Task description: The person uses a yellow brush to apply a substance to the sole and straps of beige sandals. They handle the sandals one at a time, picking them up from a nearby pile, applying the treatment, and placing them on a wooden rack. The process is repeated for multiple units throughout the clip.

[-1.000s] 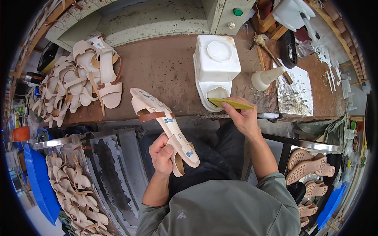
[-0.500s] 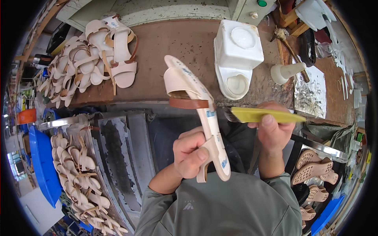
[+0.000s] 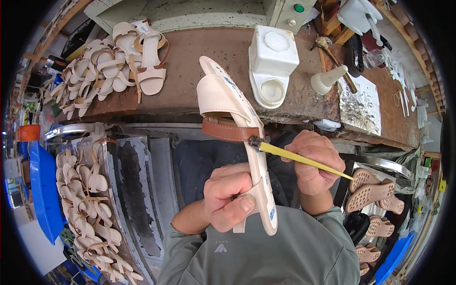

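Observation:
My left hand (image 3: pixel 229 195) grips the heel end of a cream sandal (image 3: pixel 223 97) with a brown strap, held toe-away over my lap. My right hand (image 3: pixel 314 160) holds a yellow-handled brush (image 3: pixel 299 159); its dark bristle tip touches the sandal's edge just below the brown strap. Behind the sandal, a white glue container (image 3: pixel 273 61) with an open well stands on the brown workbench (image 3: pixel 190 71).
A pile of finished cream sandals (image 3: pixel 111 66) lies on the bench's left. More sandals (image 3: pixel 90 209) fill a rack at lower left beside a blue bin (image 3: pixel 40 190). Soles (image 3: pixel 373 194) sit at right. A white nozzle bottle (image 3: pixel 327 78), hammer and foil sheet (image 3: pixel 358 104) are on the bench's right.
The brush came from the glue container toward me and now touches the sandal's edge. My left hand raised the sandal and brought it closer to the camera.

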The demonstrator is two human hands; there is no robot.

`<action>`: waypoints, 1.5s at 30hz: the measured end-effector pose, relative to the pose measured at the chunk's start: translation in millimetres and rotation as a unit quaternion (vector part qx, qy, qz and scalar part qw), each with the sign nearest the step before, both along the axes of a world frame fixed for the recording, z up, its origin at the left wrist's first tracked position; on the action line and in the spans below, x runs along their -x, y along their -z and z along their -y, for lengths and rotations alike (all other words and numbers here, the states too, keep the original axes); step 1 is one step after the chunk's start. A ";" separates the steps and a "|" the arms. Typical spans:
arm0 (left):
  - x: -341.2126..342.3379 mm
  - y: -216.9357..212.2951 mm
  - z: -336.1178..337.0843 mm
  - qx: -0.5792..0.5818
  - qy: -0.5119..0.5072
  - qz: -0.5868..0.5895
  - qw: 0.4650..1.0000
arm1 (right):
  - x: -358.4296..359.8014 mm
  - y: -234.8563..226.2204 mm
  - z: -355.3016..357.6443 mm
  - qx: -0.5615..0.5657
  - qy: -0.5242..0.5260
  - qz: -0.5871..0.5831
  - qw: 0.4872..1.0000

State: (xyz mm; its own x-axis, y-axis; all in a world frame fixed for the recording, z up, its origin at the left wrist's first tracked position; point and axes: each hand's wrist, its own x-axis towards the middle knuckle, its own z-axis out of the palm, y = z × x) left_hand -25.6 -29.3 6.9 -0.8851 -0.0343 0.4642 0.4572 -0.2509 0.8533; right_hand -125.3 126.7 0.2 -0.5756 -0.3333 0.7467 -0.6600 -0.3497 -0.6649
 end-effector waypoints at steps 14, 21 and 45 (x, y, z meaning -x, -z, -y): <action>-22.2 -9.6 -15.9 0.006 -0.018 -0.045 0.999 | -36.4 -4.6 -24.7 0.028 -0.034 0.018 0.999; -28.2 -11.3 -18.0 0.024 -0.024 -0.061 0.998 | -47.7 -9.6 -33.5 0.043 -0.067 0.028 0.996; -42.0 -4.5 -23.6 -0.006 -0.038 -0.080 0.996 | -41.8 -41.5 -41.5 -0.044 -0.100 0.064 0.992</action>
State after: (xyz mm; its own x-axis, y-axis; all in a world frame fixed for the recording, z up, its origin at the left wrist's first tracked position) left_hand 16.4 -5.7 11.4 -0.7945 -0.1048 0.5982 0.6052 -0.2189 0.7654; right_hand -83.5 168.2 41.7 -0.5801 -0.5119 0.6336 -0.4906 -0.4014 -0.7734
